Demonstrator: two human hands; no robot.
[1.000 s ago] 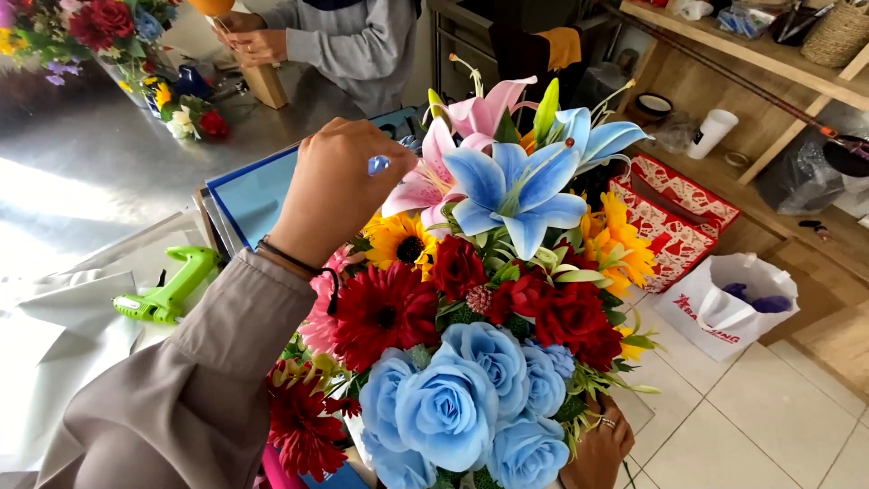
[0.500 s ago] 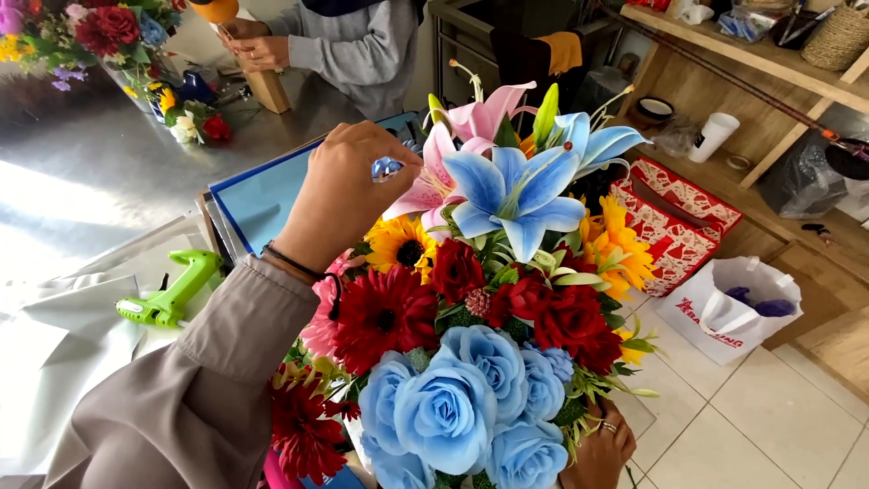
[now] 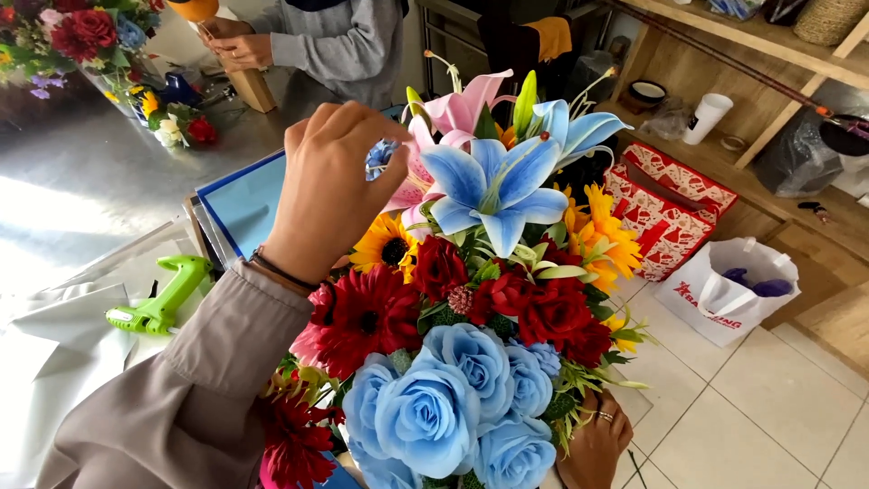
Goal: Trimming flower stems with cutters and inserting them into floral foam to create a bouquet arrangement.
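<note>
Above, the left hand (image 3: 330,186) pinches a small blue bloom (image 3: 380,156) beside the pink lily (image 3: 453,122) atop an already dense bouquet (image 3: 462,344), while the right hand (image 3: 593,444), fingers curled, steadies its base; little apparently remains besides seating this bloom.

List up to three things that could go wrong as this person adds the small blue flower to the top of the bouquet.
1. The left hand pinches the small blue flower by its fingertips only; it might slip.
2. That wrist hangs over the red gerbera and could crush its petals.
3. Only the right hand steadies the bouquet from below, so it might tip toward the floor.
</note>
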